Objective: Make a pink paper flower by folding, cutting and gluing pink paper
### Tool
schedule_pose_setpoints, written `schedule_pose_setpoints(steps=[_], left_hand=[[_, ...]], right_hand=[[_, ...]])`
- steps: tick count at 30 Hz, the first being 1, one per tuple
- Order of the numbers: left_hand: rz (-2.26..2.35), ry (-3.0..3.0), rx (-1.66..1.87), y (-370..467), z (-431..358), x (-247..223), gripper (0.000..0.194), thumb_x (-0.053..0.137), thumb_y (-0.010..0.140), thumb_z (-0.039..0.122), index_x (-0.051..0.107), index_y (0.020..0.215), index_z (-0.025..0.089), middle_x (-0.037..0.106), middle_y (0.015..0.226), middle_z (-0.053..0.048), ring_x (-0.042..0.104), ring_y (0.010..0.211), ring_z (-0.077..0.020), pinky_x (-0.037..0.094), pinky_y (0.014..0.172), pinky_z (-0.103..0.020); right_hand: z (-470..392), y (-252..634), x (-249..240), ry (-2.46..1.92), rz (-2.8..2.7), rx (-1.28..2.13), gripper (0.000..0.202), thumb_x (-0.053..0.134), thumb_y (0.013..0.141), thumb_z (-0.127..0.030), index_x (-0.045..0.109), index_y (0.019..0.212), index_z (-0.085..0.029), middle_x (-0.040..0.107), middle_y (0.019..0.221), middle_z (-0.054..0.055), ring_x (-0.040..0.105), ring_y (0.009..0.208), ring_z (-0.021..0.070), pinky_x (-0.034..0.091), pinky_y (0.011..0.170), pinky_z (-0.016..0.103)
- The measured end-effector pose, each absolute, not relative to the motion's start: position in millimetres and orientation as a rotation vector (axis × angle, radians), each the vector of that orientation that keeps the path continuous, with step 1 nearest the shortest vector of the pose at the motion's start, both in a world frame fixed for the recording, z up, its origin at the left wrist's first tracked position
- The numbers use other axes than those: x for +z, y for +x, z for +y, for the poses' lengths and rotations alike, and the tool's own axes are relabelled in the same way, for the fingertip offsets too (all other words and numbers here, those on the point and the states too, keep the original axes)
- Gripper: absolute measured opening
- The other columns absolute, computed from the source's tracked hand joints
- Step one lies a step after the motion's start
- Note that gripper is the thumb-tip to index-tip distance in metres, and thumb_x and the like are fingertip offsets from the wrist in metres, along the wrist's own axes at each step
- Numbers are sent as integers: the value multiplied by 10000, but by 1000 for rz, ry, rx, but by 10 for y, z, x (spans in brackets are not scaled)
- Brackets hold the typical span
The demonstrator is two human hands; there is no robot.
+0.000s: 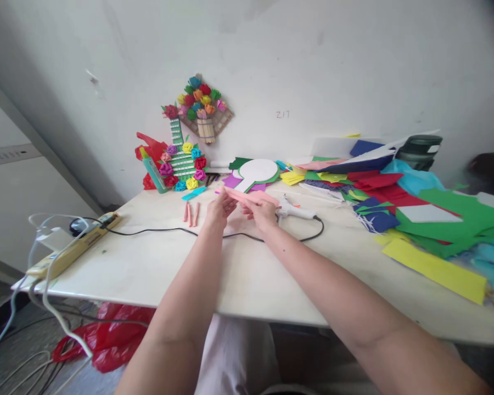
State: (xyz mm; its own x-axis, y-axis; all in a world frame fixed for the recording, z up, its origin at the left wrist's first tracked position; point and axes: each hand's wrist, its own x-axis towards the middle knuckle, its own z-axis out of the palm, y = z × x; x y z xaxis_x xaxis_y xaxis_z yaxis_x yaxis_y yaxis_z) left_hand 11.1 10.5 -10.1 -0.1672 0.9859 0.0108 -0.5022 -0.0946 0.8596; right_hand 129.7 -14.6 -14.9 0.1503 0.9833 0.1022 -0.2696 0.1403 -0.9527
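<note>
Before us stretches a wide white table (119, 269), its pale surface showing between the near edge and a thin black cable (164, 229) that crosses beneath our wrists. A heap of coloured paper sheets (456, 219) crowds the right side. Below the near left edge sags a crumpled red plastic bag (115, 329), its contents hidden. A long yellowish power strip (82, 244) lies along the left edge. Far right stands a dark green lidded container (420, 152); we cannot tell what it holds. Far left, a tan bundled-stick vase (206, 131) carries colourful paper flowers (197, 97). Our left hand (222, 208) and right hand (263, 214) pinch a pink paper strip (236, 193) at mid-table. A white glue gun (296, 210) lies just right of them, and three slim pink paper rolls (195, 215) to the left.
</note>
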Motion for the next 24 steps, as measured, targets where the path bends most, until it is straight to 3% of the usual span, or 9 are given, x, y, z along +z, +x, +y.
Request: schedule_pose_setpoints(steps=[3, 9, 12, 17, 24], left_hand=[[890, 901, 1499, 182, 92, -129, 271, 712, 625, 349, 609, 706, 112, 633, 625, -53, 609, 589, -140, 475, 654, -271], [884, 869, 1509, 149, 78, -109, 189, 675, 650, 286, 603, 687, 116, 623, 616, -34, 595, 584, -126, 465, 667, -265], [873, 861, 1459, 127, 75, -91, 167, 654, 663, 275, 592, 686, 121, 618, 614, -34, 583, 568, -127, 462, 638, -266], [872, 878, 1364, 170, 52, -83, 200, 674, 649, 288, 561, 627, 125, 583, 548, -26, 543, 482, -125, 412, 493, -243], [889, 964, 1350, 185, 48, -94, 253, 710, 608, 310, 541, 574, 124, 567, 499, -29, 524, 443, -114, 404, 463, -232]], right_hand=[[-175, 1290, -114, -942, -941, 1177, 114, 642, 700, -230, 628, 747, -127, 641, 581, 14, 606, 493, 110, 438, 376, 166], [-165, 1332, -80, -923, -884, 1310, 380, 510, 782, -510, 543, 703, -140, 640, 576, 43, 585, 433, 120, 407, 337, 187], [-171, 1379, -73, -907, -1025, 1438, 454, 481, 775, -564, 562, 684, -128, 628, 544, 53, 530, 381, 98, 341, 307, 175], [-230, 1389, -49, -877, -1217, 1642, 401, 520, 782, -492, 587, 652, -119, 603, 494, 49, 448, 334, 67, 280, 308, 172], [-254, 1376, -44, -949, -1187, 1529, 345, 562, 779, -407, 586, 609, -107, 569, 444, 31, 412, 325, 56, 267, 317, 168]])
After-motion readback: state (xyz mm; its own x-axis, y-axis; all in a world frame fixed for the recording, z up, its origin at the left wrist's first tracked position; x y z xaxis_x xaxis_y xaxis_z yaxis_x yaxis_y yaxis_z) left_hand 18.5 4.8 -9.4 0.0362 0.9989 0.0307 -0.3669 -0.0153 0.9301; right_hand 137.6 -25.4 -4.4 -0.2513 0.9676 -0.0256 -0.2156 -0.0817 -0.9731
